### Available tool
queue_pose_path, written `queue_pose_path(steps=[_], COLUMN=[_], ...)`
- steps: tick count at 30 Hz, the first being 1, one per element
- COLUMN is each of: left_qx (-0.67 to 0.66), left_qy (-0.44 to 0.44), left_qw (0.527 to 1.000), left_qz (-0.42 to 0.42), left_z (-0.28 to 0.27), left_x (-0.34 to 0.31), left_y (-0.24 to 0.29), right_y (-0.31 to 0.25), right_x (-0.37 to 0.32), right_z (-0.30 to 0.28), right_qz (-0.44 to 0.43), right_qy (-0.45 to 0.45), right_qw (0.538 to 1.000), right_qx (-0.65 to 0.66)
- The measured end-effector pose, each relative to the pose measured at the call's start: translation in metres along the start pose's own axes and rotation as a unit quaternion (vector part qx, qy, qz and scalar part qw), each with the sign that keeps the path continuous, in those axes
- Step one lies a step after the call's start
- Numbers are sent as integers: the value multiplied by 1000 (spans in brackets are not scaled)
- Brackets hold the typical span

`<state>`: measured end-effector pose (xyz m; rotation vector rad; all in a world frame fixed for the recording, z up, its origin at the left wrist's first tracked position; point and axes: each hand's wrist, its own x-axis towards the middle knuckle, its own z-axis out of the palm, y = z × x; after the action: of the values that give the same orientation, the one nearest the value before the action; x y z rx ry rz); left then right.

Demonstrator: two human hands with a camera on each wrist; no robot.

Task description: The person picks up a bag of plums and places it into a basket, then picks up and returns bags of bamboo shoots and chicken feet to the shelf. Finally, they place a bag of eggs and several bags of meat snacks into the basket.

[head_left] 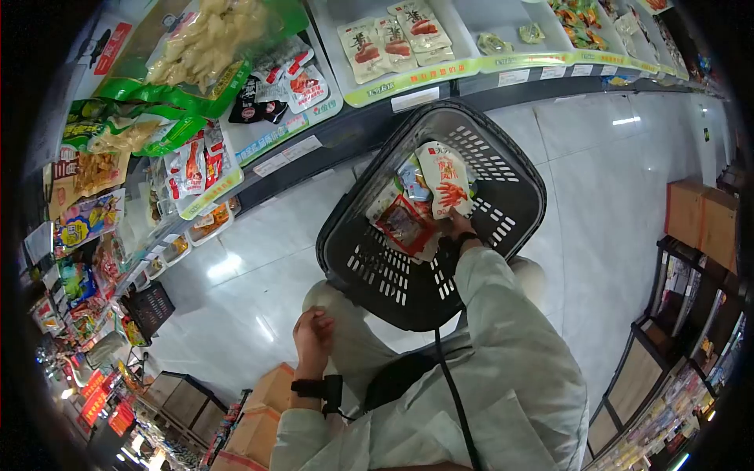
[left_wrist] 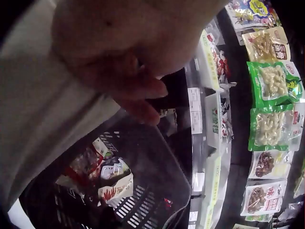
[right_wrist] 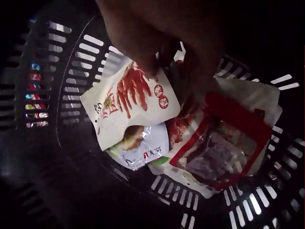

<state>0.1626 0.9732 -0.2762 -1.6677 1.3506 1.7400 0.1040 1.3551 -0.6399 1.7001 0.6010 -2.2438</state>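
In the head view, the white packet [head_left: 442,177] lies in the basket [head_left: 424,310] near the middle of the frame, its long axis running from top to bottom with a slight lean, and the right hand [head_left: 460,225] meets its lower end; the left hand [head_left: 314,334] is well apart, outside the basket at lower centre-left, fingers loosely bent round nothing. The left wrist view shows that idle grip across the top of the frame, slack, with the packet at lower left, out of its reach. In the right wrist view, the right grip comes down from the top edge and appears clamped on the packet's upper right end, though the fingertips are partly hidden; from there the packet stretches toward the left of the frame, overlapping the small pale packet [right_wrist: 145,145], with the red-edged packet [right_wrist: 221,148] just beside at lower right.
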Motion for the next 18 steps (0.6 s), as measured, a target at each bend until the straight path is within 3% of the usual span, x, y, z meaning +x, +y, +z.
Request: queue_pose_path(steps=[2, 7, 9, 10, 11, 12, 13, 16, 18], left_qx=[5, -4, 33, 54, 67, 83, 99, 87, 127], left_qy=[-3, -74, -99, -111, -151, -191, -228, -349, -438], left_qw=[1000, 997, 995, 992, 986, 977, 967, 928, 887], left_qz=[6, -3, -9, -10, -23, -34, -47, -96, -76], left_z=[-6, -8, -11, -16, -21, -25, -26, 13, 39], left_x=[7, -7, -14, -17, -11, -2, -9, -97, -193], left_y=[-2, -3, -9, -13, -21, -30, -28, 10, 61], right_y=[-6, -11, -23, -42, -43, -47, -56, -80, -85], right_x=[-16, -80, -138, -198, -245, -272, -326, -497, -581], right_z=[13, 32, 37, 48, 62, 64, 76, 108, 122], right_qz=[24, -108, -102, -38, -45, -42, -65, -89, -101], right_qy=[27, 50, 34, -18, -4, -57, -92, -136, -174], right_qw=[999, 969, 964, 955, 977, 987, 980, 950, 925], right_qx=[26, -219, -242, -294, -207, -143, -162, -267, -323])
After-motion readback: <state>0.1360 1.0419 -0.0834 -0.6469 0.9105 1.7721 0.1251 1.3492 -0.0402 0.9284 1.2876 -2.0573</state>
